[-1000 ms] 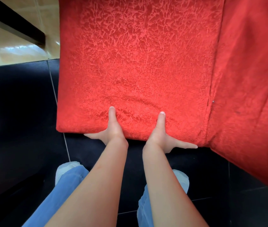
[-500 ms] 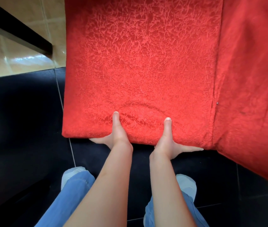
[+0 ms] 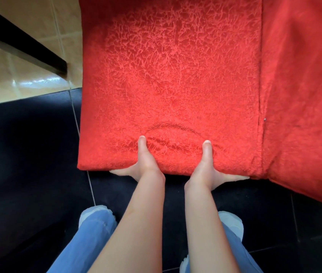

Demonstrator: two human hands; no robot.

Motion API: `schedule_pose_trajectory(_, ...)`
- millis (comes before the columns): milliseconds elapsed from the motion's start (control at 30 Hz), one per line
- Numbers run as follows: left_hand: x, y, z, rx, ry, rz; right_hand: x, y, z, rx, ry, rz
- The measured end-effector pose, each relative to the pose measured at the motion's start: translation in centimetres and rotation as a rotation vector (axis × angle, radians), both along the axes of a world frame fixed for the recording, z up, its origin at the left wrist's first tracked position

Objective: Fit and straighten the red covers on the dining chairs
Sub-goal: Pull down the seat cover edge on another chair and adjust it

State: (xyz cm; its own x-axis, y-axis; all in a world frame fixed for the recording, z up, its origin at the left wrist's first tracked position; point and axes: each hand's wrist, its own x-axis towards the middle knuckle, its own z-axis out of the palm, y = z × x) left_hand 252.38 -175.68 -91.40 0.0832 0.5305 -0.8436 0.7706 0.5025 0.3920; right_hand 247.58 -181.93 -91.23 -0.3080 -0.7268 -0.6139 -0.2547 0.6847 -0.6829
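A red textured cover (image 3: 172,79) lies over the chair seat and fills the upper middle of the head view. The red covered chair back (image 3: 301,95) rises along the right side. My left hand (image 3: 142,160) grips the seat's near edge, thumb on top and fingers underneath. A hand's width to the right, my right hand (image 3: 209,166) grips the same edge the same way. Between the two thumbs the cloth bunches into curved wrinkles (image 3: 172,134). Most of my fingers are hidden under the seat.
A dark table edge (image 3: 18,42) crosses the upper left above beige floor tiles (image 3: 8,75). Black floor tiles (image 3: 28,154) lie to the left and below the seat. My blue-jeaned legs and light shoes (image 3: 95,215) stand just behind the seat's edge.
The seat has drifted right and down in view. Both thumbs have pressed further onto the cloth, and curved wrinkles have formed between them.
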Motion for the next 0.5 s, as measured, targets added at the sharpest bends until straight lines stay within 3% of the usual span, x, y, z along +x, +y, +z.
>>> schedule_pose_trajectory(500,-1.3,-2.0,8.9,0.125,0.119,0.057,-0.2,-2.5,9.1,0.007,0.141,0.041)
